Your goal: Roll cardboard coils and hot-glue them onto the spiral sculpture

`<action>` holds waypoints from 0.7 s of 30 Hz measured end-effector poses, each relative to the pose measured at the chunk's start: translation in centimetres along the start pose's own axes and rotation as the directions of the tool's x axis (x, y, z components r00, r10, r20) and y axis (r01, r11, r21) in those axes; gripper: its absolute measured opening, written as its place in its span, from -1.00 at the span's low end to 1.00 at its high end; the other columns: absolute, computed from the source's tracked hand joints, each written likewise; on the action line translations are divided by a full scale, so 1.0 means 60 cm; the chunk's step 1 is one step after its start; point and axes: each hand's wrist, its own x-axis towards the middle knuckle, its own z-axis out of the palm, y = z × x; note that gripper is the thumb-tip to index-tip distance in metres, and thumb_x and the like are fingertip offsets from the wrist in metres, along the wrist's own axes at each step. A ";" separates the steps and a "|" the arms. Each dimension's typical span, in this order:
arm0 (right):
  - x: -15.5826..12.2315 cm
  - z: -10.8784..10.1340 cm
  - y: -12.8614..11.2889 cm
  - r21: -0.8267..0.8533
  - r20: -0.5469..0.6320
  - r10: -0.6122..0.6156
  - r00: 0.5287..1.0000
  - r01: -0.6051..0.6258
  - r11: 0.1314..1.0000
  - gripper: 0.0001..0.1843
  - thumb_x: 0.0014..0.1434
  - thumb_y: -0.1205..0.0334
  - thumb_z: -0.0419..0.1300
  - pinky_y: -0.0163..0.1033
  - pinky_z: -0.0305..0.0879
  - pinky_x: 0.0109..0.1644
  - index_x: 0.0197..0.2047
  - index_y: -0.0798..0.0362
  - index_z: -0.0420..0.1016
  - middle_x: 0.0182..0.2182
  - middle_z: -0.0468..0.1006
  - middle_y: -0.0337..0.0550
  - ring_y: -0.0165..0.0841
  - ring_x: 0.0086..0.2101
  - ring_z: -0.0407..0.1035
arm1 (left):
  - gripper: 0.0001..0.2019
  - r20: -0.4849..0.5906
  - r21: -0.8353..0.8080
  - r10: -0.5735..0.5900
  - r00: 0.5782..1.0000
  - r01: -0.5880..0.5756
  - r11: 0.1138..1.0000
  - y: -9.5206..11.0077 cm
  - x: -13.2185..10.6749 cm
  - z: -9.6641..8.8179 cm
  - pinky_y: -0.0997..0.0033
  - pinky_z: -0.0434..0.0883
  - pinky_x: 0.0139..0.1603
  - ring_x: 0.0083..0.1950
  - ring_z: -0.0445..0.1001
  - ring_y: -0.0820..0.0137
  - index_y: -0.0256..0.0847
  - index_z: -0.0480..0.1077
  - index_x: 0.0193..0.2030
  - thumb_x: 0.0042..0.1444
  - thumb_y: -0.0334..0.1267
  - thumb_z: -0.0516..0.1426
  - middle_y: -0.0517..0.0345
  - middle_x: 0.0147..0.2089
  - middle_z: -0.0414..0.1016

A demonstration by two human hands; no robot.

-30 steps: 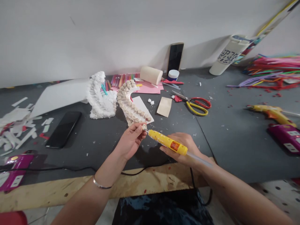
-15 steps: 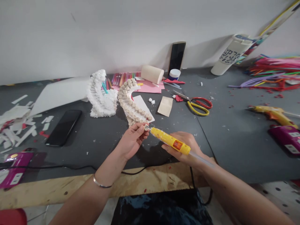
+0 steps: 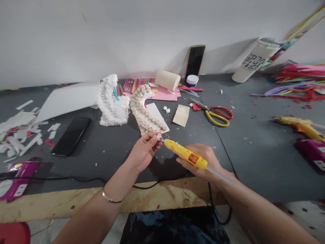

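Between the fingertips of my left hand (image 3: pixel 146 150) is a small cream rolled piece (image 3: pixel 159 137). My right hand (image 3: pixel 200 159) grips a yellow hot glue gun (image 3: pixel 185 153), its metal nozzle at the piece, touching or almost touching it. A clear glue stick (image 3: pixel 219 175) sticks out of the gun's back end. Just beyond my left hand stands a curved white shape (image 3: pixel 144 113) studded with similar cream rolls. Left of it is another curved shape (image 3: pixel 111 105) covered in white tufts.
Red-and-yellow-handled scissors (image 3: pixel 213 111) lie open beyond my right hand, near a beige paper piece (image 3: pixel 181 115). A black phone (image 3: pixel 71 136) and white scraps (image 3: pixel 22 135) lie left. A second glue gun (image 3: pixel 299 124) rests right, below a tumbler (image 3: pixel 254 61). A black cable (image 3: pixel 76 180) crosses the front.
The whole view has shifted slightly, so things on the table appear a little further right. Both hands keep nearly the same pose, with the glue gun's nozzle still at the cream roll.
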 end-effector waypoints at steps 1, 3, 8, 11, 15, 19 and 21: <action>0.000 0.000 0.000 -0.003 0.004 -0.003 1.000 0.003 1.000 -0.59 0.27 0.01 0.03 -0.26 0.04 -0.44 -0.56 0.01 0.26 -0.65 0.35 -0.24 -0.41 -0.60 0.21 | -0.71 -0.008 0.010 0.015 1.000 -0.015 1.000 0.000 0.000 -0.001 0.65 0.39 -0.36 -0.42 0.45 0.58 -0.28 0.55 -0.33 -0.18 -0.21 0.44 0.20 -0.46 0.51; -0.001 -0.001 -0.001 0.004 0.008 0.000 1.000 0.000 1.000 -0.57 0.28 -0.01 0.02 -0.26 0.05 -0.43 -0.56 0.01 0.28 -0.64 0.36 -0.23 -0.41 -0.59 0.23 | -0.72 -0.028 0.034 0.051 0.998 -0.050 0.998 -0.001 0.001 -0.001 0.62 0.39 -0.35 -0.42 0.46 0.57 -0.28 0.56 -0.32 -0.17 -0.23 0.43 0.19 -0.46 0.51; 0.000 -0.007 -0.005 0.069 0.065 0.051 0.997 -0.055 0.996 -0.55 0.27 -0.08 0.02 -0.27 0.07 -0.44 -0.53 0.03 0.34 -0.61 0.40 -0.23 -0.42 -0.57 0.26 | -0.78 -0.049 0.082 0.113 0.992 -0.108 0.991 0.001 0.001 0.003 0.58 0.39 -0.35 -0.43 0.45 0.57 -0.28 0.57 -0.34 -0.16 -0.28 0.42 0.17 -0.38 0.54; 0.002 -0.014 -0.008 0.125 0.119 0.102 0.988 -0.117 0.985 -0.56 0.26 -0.07 0.03 -0.28 0.08 -0.44 -0.54 0.03 0.32 -0.62 0.40 -0.24 -0.44 -0.58 0.24 | -0.76 -0.042 0.091 0.109 0.993 -0.105 0.990 0.002 0.002 0.005 0.60 0.39 -0.36 -0.43 0.45 0.57 -0.27 0.57 -0.34 -0.18 -0.27 0.43 0.17 -0.40 0.54; 0.003 -0.022 -0.011 0.187 0.143 0.175 0.974 -0.200 0.962 -0.55 0.25 -0.10 0.05 -0.33 0.07 -0.49 -0.53 0.03 0.32 -0.61 0.40 -0.28 -0.46 -0.60 0.22 | -0.69 -0.059 0.064 0.095 0.994 -0.091 0.994 0.007 0.004 0.003 0.63 0.39 -0.38 -0.43 0.45 0.57 -0.25 0.56 -0.36 -0.26 -0.21 0.46 0.20 -0.45 0.52; 0.006 -0.030 -0.006 0.115 0.140 0.234 0.962 -0.251 0.961 -0.57 0.23 -0.09 0.08 -0.35 0.05 -0.54 -0.54 0.01 0.35 -0.65 0.41 -0.31 -0.46 -0.63 0.24 | -0.68 -0.108 -0.007 0.158 0.981 -0.160 0.987 0.027 0.009 -0.010 0.66 0.38 -0.37 -0.39 0.44 0.58 -0.26 0.54 -0.35 -0.26 -0.20 0.46 0.20 -0.43 0.51; 0.009 -0.033 0.001 0.074 0.112 0.279 0.954 -0.288 0.955 -0.62 0.22 -0.07 0.09 -0.34 0.07 -0.53 -0.49 -0.02 0.41 -0.62 0.46 -0.30 -0.43 -0.62 0.29 | -0.69 -0.139 -0.030 0.214 0.967 -0.220 0.975 0.042 0.012 -0.019 0.67 0.38 -0.37 -0.38 0.43 0.58 -0.27 0.54 -0.33 -0.21 -0.22 0.45 0.19 -0.42 0.50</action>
